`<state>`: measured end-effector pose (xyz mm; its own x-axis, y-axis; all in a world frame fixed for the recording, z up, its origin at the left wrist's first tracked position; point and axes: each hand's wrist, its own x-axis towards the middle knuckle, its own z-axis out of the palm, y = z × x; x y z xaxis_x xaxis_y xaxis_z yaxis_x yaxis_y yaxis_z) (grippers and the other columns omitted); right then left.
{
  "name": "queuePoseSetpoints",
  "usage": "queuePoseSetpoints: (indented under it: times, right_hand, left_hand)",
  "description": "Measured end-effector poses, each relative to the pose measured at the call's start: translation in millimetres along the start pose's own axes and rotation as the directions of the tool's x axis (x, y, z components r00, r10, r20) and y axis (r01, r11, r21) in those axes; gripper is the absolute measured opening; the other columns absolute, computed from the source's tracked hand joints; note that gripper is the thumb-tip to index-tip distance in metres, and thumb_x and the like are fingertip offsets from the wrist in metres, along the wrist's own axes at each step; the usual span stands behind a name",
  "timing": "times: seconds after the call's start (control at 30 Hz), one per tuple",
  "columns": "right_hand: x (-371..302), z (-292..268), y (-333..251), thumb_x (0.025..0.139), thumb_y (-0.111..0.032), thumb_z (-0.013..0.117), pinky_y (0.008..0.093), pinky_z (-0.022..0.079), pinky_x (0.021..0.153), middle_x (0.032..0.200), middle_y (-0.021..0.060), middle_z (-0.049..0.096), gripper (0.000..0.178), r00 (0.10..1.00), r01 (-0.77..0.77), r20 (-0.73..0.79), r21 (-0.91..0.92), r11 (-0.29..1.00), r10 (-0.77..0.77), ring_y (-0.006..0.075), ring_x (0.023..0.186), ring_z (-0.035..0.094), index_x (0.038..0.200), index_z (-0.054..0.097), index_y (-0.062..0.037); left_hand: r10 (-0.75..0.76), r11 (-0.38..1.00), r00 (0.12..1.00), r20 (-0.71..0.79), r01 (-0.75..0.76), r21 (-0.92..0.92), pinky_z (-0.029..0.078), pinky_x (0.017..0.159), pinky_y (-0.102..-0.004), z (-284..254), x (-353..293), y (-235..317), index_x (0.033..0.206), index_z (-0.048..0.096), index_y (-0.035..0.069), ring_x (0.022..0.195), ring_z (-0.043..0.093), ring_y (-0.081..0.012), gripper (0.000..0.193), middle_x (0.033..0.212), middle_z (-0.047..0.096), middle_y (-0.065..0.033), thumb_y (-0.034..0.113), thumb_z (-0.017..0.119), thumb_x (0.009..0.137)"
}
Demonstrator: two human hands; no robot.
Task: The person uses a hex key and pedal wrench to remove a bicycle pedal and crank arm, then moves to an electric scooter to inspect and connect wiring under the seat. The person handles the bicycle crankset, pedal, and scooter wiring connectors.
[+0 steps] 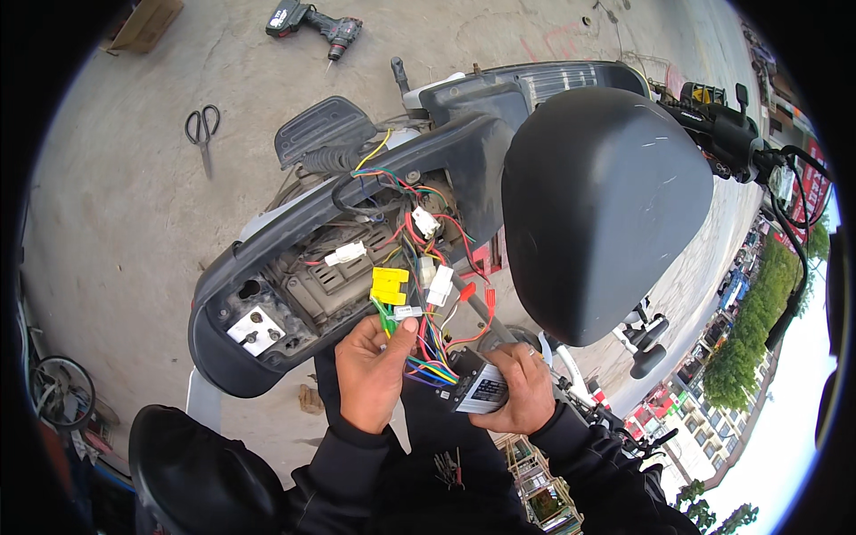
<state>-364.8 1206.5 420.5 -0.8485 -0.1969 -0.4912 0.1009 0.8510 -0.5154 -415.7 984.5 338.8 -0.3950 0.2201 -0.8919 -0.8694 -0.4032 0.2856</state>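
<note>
My left hand (370, 370) is closed, thumb and fingers pinching a small white plug connector (407, 312) with green and other wires. My right hand (517, 388) grips a silver controller box (484, 392) with a label, and a bundle of coloured wires (435, 370) runs out of its black end. Just above my left hand is a yellow connector (390, 285). White connectors (440, 285) sit among the wires, with a red one (489, 296) to their right. Behind them lies the open black compartment (303, 294) of a scooter, with loose wiring inside.
A large black seat-like shape (606, 214) rises right of the compartment; another black rounded shape (201, 473) is at lower left. On the concrete floor lie scissors (204, 134), a cordless drill (321, 25) and a cardboard box (147, 25). Handlebars (727, 134) stand at far right.
</note>
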Motion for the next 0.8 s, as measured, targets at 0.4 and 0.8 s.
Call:
queuePoseSetpoints:
  times: [0.4,0.8]
  right_hand:
    - [8,-5,14,0.054,-0.033,0.094,0.0491,0.045,0.096,0.118,0.0137,0.062,0.086,0.999,-0.041,0.028,-0.076,0.996,0.043,0.0359,0.110,0.059,0.129,0.062,-0.0067]
    - [20,-9,23,0.055,-0.030,0.094,0.0475,0.052,0.081,0.114,0.0188,0.062,0.085,0.996,0.072,0.050,-0.062,0.996,-0.069,0.0384,0.095,0.065,0.128,0.061,-0.0029]
  left_hand:
    - [-0.005,0.931,0.989,0.150,0.059,-0.359,0.056,0.094,-0.0362,-11,0,-10,0.127,0.061,-0.001,0.102,0.070,-0.0188,0.031,0.116,0.072,-0.0119,0.026,0.055,0.113]
    - [0.057,0.946,0.986,0.159,-0.003,-0.324,0.054,0.102,-0.0384,-3,0,-16,0.137,0.053,-0.001,0.114,0.069,-0.0212,0.037,0.125,0.070,-0.0138,0.028,0.051,0.114]
